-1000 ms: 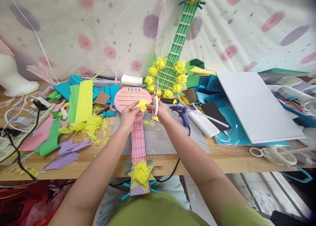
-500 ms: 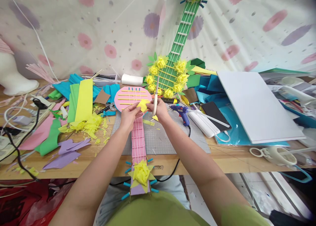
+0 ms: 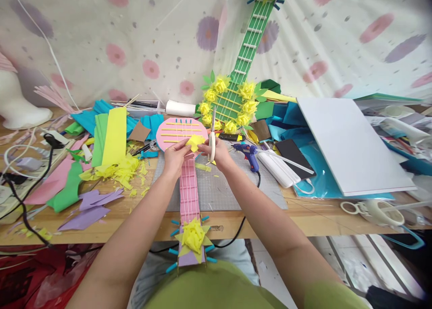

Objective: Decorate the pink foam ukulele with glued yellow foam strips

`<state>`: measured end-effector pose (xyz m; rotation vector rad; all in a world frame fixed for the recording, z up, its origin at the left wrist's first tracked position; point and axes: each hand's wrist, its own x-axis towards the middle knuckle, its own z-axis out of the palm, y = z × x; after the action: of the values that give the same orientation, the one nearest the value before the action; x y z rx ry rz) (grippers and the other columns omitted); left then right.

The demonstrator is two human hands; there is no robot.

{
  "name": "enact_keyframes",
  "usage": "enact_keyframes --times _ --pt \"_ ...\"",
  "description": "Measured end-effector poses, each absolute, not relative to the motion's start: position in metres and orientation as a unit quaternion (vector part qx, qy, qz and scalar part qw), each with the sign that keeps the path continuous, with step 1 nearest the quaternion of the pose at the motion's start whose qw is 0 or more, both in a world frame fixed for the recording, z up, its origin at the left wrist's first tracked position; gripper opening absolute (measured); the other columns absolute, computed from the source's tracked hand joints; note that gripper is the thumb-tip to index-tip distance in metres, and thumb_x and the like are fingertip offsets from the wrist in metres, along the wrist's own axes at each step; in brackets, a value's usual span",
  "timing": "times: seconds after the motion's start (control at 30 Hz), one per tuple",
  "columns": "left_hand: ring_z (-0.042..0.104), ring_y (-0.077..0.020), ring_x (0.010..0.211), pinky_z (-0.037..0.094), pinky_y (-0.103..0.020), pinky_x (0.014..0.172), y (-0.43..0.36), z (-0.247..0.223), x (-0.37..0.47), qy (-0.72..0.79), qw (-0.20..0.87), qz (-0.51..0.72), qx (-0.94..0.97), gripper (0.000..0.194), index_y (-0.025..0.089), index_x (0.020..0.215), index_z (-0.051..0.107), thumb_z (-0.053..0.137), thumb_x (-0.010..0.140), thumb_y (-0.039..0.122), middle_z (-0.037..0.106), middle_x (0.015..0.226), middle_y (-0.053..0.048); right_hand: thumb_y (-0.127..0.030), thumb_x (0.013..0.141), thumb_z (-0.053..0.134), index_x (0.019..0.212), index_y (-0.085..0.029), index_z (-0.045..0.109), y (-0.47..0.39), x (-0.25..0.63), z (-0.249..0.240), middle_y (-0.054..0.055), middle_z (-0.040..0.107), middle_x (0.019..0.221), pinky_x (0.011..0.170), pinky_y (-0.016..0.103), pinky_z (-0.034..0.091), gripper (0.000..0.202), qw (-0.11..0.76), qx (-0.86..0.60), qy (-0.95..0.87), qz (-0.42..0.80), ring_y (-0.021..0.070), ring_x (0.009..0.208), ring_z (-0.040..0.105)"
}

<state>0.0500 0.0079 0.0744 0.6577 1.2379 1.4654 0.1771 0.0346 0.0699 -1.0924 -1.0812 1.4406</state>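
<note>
My left hand pinches a small yellow paper piece at its left side. The fingertips of my right hand are at the paper's right edge, and white-handled scissors hang in that same hand with the blades pointing up and away. Below the hands lies a pink paper guitar, its round body beyond them and its neck toward me. A yellow paper flower sits on the neck's near end. Behind, a green paper guitar with yellow flowers leans on the wall covering.
Yellow scraps and colored paper strips lie left. On the right are a blue glue gun, a white board and large scissors. A grey cutting mat lies under the pink guitar.
The yellow paper has shifted slightly left and up and turned a little between my fingers. The scissors have tilted slightly in my right hand.
</note>
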Motion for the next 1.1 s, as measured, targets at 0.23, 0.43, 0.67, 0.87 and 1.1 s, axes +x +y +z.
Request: enact_keyframes --times 0.23,0.43,0.67,0.87,1.1 --pt "0.066 -0.0136 0.07 0.054 -0.026 0.062 0.007 0.074 0.049 0.521 0.522 0.61 0.29 0.029 0.015 0.09 0.071 0.07 0.061 0.011 0.07 0.091 -0.007 -0.019 0.047 0.08 0.073 -0.019 0.044 0.038 0.175 0.069 -0.007 0.053 0.063 0.056 0.024 0.05 0.045 0.483 -0.482 -0.45 0.576 0.0082 0.054 0.057" --pt "0.065 -0.0137 0.071 0.054 -0.028 0.067 0.006 0.076 0.049 0.518 0.524 0.609 0.294 0.027 0.013 0.086 0.071 0.072 0.059 0.011 0.07 0.086 -0.006 -0.016 0.049 0.079 0.075 -0.019 0.044 0.038 0.174 0.067 -0.006 0.054 0.066 0.054 0.025 0.05 0.043 0.482 -0.499 -0.45 0.562 0.0106 0.058 0.06" --pt "0.064 -0.0114 0.064 0.054 -0.027 0.065 0.006 0.075 0.054 0.497 0.567 0.614 0.232 0.029 0.013 0.095 0.065 0.068 0.066 0.01 0.067 0.082 -0.005 -0.016 0.049 0.079 0.075 -0.018 0.044 0.039 0.175 0.066 -0.007 0.052 0.064 0.054 0.024 0.048 0.044 0.495 -0.499 -0.435 0.562 0.0088 0.055 0.056" --pt "0.064 -0.0097 0.063 0.052 -0.021 0.062 0.007 0.075 0.061 0.474 0.62 0.594 0.194 0.008 0.013 0.078 0.063 0.064 0.072 0.008 0.068 0.076 -0.002 -0.028 0.05 0.08 0.077 -0.019 0.043 0.038 0.174 0.067 -0.008 0.051 0.064 0.054 0.023 0.045 0.047 0.503 -0.487 -0.442 0.561 0.0075 0.053 0.053" --pt "0.064 -0.0082 0.064 0.053 -0.024 0.071 0.01 0.075 0.058 0.439 0.605 0.645 0.159 0.01 0.015 0.073 0.057 0.064 0.073 0.007 0.067 0.074 0.0 -0.054 0.064 0.068 0.073 -0.018 0.047 0.022 0.218 0.069 -0.005 0.05 0.059 0.05 0.021 0.037 0.043 0.335 -0.447 -0.632 0.537 0.0078 0.054 0.046"
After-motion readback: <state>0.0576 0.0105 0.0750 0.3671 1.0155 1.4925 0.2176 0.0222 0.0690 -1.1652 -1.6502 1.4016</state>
